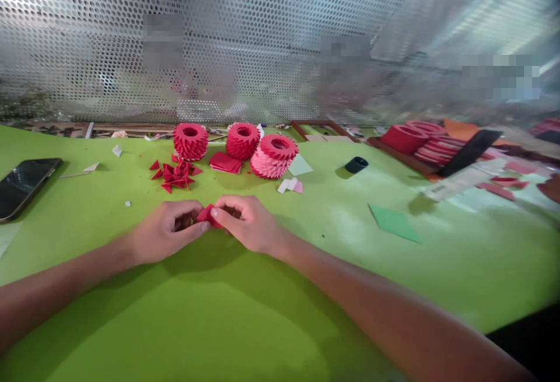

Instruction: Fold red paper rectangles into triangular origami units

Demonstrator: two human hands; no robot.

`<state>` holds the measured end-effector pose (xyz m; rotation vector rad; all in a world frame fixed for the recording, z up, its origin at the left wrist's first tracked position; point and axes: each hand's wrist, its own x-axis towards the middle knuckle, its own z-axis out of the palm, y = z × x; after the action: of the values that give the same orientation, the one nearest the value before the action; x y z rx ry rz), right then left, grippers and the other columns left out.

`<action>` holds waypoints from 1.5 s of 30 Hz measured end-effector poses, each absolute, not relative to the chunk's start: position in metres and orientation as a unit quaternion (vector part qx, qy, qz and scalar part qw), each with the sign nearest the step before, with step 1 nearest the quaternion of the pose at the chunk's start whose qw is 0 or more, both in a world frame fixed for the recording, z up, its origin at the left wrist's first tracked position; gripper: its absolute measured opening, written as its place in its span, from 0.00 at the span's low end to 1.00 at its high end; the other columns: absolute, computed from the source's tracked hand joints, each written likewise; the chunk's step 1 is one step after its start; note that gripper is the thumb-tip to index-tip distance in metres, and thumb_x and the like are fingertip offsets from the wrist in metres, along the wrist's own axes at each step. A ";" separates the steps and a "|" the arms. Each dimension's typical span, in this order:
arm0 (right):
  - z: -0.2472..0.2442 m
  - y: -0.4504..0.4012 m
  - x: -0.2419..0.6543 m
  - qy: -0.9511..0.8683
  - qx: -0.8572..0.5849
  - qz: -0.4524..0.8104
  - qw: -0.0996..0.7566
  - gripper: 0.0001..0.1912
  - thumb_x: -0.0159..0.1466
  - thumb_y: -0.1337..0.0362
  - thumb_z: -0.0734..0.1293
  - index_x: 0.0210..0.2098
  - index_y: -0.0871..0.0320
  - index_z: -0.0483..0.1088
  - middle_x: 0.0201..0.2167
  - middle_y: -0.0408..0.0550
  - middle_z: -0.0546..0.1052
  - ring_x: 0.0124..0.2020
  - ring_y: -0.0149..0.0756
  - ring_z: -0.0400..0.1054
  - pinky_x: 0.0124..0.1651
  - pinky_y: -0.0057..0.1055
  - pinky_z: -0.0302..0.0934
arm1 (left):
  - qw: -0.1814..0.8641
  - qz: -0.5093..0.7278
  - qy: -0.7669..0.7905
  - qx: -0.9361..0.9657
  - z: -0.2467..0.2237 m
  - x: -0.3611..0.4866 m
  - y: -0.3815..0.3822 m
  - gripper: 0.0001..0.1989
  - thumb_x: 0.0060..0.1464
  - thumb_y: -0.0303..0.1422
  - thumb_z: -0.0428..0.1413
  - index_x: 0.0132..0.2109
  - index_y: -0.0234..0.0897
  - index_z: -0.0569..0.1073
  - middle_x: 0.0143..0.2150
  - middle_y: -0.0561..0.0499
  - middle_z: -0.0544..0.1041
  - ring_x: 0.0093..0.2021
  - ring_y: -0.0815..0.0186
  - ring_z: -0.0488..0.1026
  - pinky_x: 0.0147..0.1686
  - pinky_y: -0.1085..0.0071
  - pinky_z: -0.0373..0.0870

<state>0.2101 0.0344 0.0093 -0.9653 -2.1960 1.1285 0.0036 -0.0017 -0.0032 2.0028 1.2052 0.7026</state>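
Between my two hands is a small folded piece of red paper (207, 214), pinched by thumbs and fingers just above the green table. My left hand (168, 227) grips its left side, and my right hand (247, 221) grips its right side. Some of the fingertips are hidden behind the paper. Just beyond my left hand lies a pile of red folded paper triangles (175, 173). A stack of red paper squares (226, 163) rests behind my hands. Three ring-shaped stacks of folded paper stand at the back: a red one (191, 142), another red one (242, 140) and a pink-and-red one (274, 156).
A phone (27, 186) lies at the left edge. To the right are a black cylinder (356, 164), a green paper sheet (394, 223) and a brown tray (405, 159) with red paper rolls. Small paper scraps (290, 185) lie near the pink stack. A perforated metal screen (262, 38) rises behind.
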 end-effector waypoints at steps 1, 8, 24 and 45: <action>0.009 0.035 0.211 -0.803 -0.352 0.414 0.246 0.15 0.68 0.56 0.61 0.30 0.58 0.69 0.22 0.41 0.68 0.23 0.28 0.60 0.26 0.26 0.49 | 0.341 0.274 0.466 0.769 -0.003 0.004 -0.002 0.17 0.63 0.43 0.50 0.33 0.35 0.71 0.24 0.55 0.66 0.23 0.71 0.59 0.21 0.75 0.52; 0.010 0.036 0.210 -0.799 -0.348 0.427 0.240 0.17 0.68 0.53 0.62 0.30 0.58 0.69 0.22 0.41 0.69 0.23 0.28 0.60 0.26 0.26 0.49 | 0.390 0.290 0.458 0.744 -0.001 0.002 -0.001 0.16 0.62 0.41 0.51 0.33 0.35 0.74 0.24 0.54 0.70 0.23 0.70 0.64 0.22 0.75 0.57; 0.010 0.044 0.212 -0.790 -0.355 0.450 0.216 0.17 0.68 0.52 0.63 0.32 0.59 0.71 0.26 0.45 0.75 0.23 0.28 0.64 0.27 0.26 0.55 | 0.480 0.291 0.463 0.686 -0.001 0.000 0.001 0.16 0.59 0.43 0.54 0.40 0.35 0.79 0.26 0.51 0.78 0.24 0.69 0.70 0.24 0.74 0.65; 0.006 0.045 0.212 -0.787 -0.350 0.459 0.220 0.19 0.67 0.50 0.63 0.32 0.59 0.71 0.25 0.44 0.74 0.22 0.28 0.62 0.25 0.25 0.53 | 0.449 0.291 0.482 0.694 -0.004 0.000 -0.001 0.18 0.60 0.45 0.52 0.35 0.35 0.78 0.25 0.51 0.77 0.24 0.68 0.70 0.23 0.74 0.64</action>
<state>0.2120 0.0448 0.0065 -0.9693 -2.1756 1.2684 0.0002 -0.0005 -0.0041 1.7161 1.1924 0.7191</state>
